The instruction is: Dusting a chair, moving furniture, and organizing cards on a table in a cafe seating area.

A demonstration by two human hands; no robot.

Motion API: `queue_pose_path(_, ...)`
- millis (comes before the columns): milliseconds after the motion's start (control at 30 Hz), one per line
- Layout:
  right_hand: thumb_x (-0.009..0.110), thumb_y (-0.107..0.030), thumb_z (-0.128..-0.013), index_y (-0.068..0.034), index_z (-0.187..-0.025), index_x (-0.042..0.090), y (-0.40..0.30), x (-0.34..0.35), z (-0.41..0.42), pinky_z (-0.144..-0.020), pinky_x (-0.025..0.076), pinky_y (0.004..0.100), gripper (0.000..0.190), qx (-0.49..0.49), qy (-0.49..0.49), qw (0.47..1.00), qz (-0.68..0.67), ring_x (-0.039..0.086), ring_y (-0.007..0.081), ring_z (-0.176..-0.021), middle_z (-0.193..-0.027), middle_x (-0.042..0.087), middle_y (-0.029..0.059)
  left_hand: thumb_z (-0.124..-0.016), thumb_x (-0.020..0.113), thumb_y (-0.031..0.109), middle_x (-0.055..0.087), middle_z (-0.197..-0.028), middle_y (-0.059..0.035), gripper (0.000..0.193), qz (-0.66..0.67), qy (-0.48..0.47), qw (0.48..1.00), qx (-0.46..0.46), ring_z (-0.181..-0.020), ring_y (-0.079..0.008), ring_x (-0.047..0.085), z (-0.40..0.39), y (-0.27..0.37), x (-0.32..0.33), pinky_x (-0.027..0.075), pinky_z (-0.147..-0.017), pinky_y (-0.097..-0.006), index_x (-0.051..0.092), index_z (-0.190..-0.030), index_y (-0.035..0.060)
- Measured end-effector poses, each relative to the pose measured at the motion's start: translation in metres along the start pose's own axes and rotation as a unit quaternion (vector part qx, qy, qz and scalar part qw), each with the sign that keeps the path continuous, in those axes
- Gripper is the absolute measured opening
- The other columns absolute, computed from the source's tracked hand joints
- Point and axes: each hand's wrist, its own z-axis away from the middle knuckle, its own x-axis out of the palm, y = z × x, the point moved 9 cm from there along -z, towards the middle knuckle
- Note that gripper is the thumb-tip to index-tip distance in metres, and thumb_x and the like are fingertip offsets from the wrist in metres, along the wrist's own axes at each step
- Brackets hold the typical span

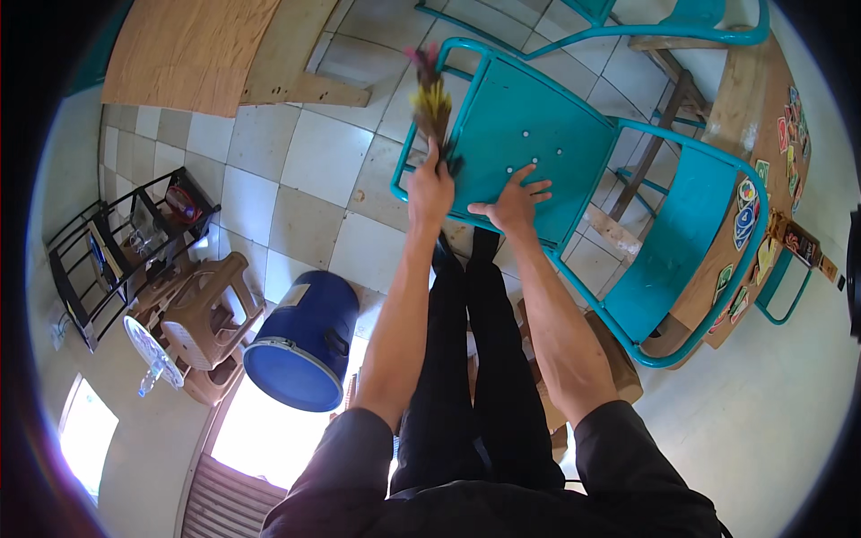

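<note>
My left hand (431, 188) is closed around the handle end of a feather duster (432, 107) with brown, yellow and pink feathers. The duster points away from me along the far left edge of a teal metal chair's seat (511, 114) and looks slightly blurred. My right hand (516, 205) is over the near part of the seat, fingers spread, holding nothing; whether its fingertips touch the seat I cannot tell. Several small whitish round spots (535, 161) show on the seat, one right by my fingertips. The chair's curved backrest (679, 235) is on the right.
A blue drum (303, 336) stands on the tiled floor (323, 148) at left, beside brown plastic stools (208, 316) and a black metal rack (128, 249). A wooden table (746, 134) with stickers is at right. Another teal chair (605, 30) and a wooden panel (181, 54) lie beyond.
</note>
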Motion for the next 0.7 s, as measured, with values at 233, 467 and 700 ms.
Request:
queue_pose_path(233, 0.091, -0.049, -0.051, 0.009, -0.144, -0.008, 0.007, 0.001, -0.007, -0.109, 0.023, 0.0598, 0.148, 0.006, 0.002, 1.000, -0.027, 0.003, 0.0672, -0.130, -0.138, -0.001, 0.0525, -0.086, 0.052, 0.009, 0.062, -0.076, -0.0285, 0.052, -0.049, -0.015, 0.997, 0.056, -0.074, -0.0457, 0.062, -0.060, 0.036, 0.013, 0.050, -0.066, -0.0521, 0.045, -0.138, 0.0088)
queue_pose_path(467, 0.091, -0.050, -0.051, 0.007, -0.145, -0.009, 0.013, -0.003, -0.007, -0.109, 0.025, 0.0594, 0.149, 0.006, 0.013, 1.000, -0.008, 0.002, 0.0672, -0.130, -0.139, -0.003, 0.0515, -0.085, 0.055, 0.006, 0.064, -0.083, -0.0263, 0.052, -0.063, -0.041, 0.996, -0.040, -0.073, -0.0438, 0.062, 0.077, -0.030, -0.019, 0.048, -0.063, -0.0504, 0.046, -0.136, 0.0060)
queue_pose_path(700, 0.091, -0.053, -0.050, 0.006, -0.145, -0.010, 0.004, 0.002, -0.005, -0.105, 0.037, 0.0534, 0.151, 0.000, -0.001, 1.000, -0.013, 0.000, 0.0671, -0.130, -0.141, -0.005, 0.0497, -0.086, 0.053, 0.004, 0.062, -0.101, -0.0269, 0.042, -0.129, 0.069, 0.988, -0.053, -0.094, -0.0434, 0.060, 0.105, -0.074, -0.079, 0.046, -0.080, -0.0485, 0.051, -0.128, -0.0017)
